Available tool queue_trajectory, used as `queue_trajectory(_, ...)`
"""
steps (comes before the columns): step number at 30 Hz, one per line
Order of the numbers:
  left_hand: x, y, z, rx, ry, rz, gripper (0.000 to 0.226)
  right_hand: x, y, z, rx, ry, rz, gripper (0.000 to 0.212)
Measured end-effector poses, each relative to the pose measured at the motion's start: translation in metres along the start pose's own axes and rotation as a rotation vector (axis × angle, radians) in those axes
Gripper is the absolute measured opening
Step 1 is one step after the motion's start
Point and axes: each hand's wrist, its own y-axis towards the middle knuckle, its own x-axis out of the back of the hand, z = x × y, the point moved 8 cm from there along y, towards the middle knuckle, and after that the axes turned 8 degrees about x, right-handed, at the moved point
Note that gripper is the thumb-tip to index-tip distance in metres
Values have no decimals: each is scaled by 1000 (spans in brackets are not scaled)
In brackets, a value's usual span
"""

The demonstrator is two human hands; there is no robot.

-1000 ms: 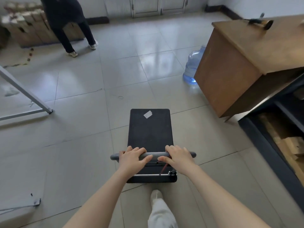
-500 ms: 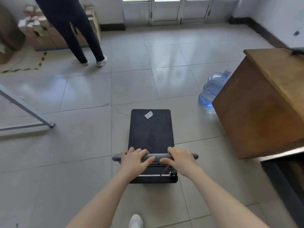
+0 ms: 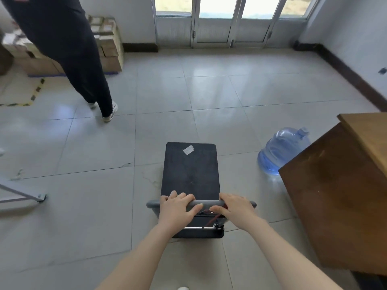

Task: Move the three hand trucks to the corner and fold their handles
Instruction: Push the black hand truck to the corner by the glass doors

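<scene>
Hand truck (image 3: 190, 174) held by handle (image 3: 207, 203)
Left hand (image 3: 178, 210) and right hand (image 3: 234, 210) curl round it; blue jug (image 3: 282, 151) beside the desk (image 3: 335, 206), contents unclear.

Bright daylight pours in through the glass doors (image 3: 217, 11), blown out white on my feed, and glares off the floor (image 3: 211, 93) ahead. The hand truck (image 3: 190, 170) reads crisp, but the lens bows the edges and the standing person (image 3: 69, 49) is smeared.
</scene>
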Motion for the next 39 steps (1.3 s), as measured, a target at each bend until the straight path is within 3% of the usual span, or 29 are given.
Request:
queue_trajectory(27,219,550,19,-1,-26,40,32,256,497,-131,-14,61,-71,39)
queue_trajectory(39,304,784,6,-84,21,74,34,367,696,-204,-129,71,-96,39)
